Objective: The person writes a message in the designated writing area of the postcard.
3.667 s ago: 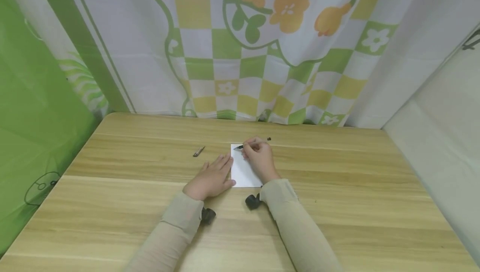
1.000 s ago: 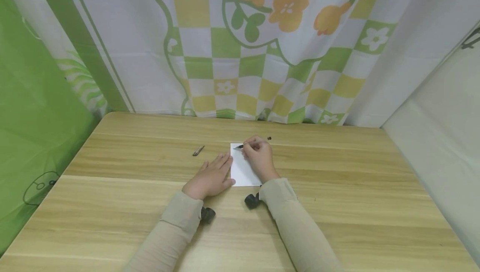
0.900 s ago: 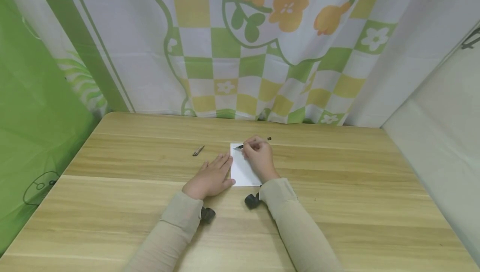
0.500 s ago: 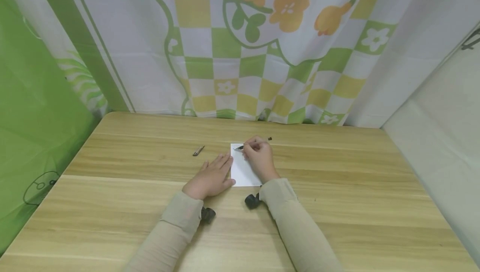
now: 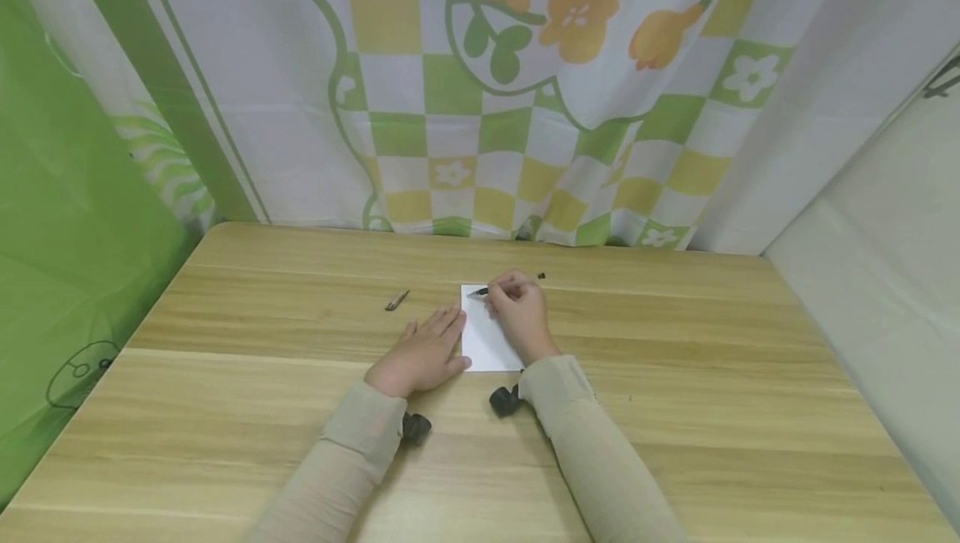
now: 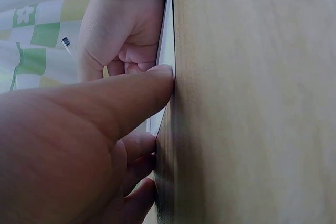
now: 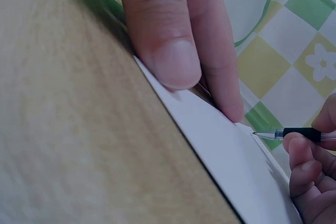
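A small white sheet of paper lies on the wooden table, near its middle. My left hand rests flat along the paper's left edge, with thumb and fingertips on its border. Between the thumb and fingers of my right hand is a pen with a clear tip and black grip. Its point meets the paper near the top left corner, and faint small marks show there in the right wrist view. The pen's black rear end sticks out behind the right hand in the left wrist view.
A pen cap with a clip lies on the table, left of the paper. Black wrist cameras sit by both cuffs, the left one close to the tabletop. A patterned curtain hangs along the back edge.
The right hand and pen shift only slightly, with the pen's tip and rear end moving by small amounts near the top left corner. The left hand stays in place.
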The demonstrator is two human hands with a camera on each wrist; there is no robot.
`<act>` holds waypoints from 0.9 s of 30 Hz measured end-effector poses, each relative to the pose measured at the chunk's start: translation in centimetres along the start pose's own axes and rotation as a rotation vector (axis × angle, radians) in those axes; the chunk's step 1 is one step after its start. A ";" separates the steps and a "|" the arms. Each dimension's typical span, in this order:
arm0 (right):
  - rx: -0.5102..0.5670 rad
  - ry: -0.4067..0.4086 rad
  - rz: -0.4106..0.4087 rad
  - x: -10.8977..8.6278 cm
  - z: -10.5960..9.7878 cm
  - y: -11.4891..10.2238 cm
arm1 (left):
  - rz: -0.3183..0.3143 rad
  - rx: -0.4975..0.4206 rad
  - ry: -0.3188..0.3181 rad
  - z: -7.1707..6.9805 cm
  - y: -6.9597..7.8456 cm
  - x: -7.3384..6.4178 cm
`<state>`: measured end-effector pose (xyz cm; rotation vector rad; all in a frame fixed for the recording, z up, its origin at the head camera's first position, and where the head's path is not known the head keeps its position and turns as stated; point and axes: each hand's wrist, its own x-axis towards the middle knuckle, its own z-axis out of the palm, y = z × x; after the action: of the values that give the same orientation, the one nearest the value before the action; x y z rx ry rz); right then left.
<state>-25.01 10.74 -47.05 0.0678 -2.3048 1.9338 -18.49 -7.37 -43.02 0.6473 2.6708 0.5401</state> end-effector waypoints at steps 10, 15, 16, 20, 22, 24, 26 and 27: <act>-0.038 -0.005 -0.027 0.1 0.1 0.1 | -0.019 0.017 -0.003 0.7 -0.6 0.6; -0.061 -0.004 -0.040 0.2 0.1 0.2 | -0.029 0.011 -0.013 0.3 -0.1 0.4; -0.064 -0.002 -0.041 0.2 0.1 0.2 | -0.028 0.011 -0.011 0.2 0.0 0.3; -0.066 0.001 -0.042 0.2 0.1 0.2 | -0.029 0.020 -0.009 0.0 0.1 0.2; -0.061 0.000 -0.041 0.2 0.1 0.2 | -0.028 0.015 -0.007 0.1 0.1 0.2; -0.041 0.001 -0.033 0.2 0.1 0.2 | -0.033 0.016 -0.012 0.3 -0.2 0.4; -0.023 0.005 -0.023 0.1 0.1 0.1 | -0.035 0.012 -0.013 0.7 -0.6 0.8; -0.013 0.006 -0.017 0.1 0.1 0.1 | -0.035 0.012 -0.014 0.9 -0.8 1.0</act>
<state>-25.16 10.70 -47.14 0.0797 -2.3051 1.9077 -19.24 -7.30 -44.39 0.6041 2.6696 0.5083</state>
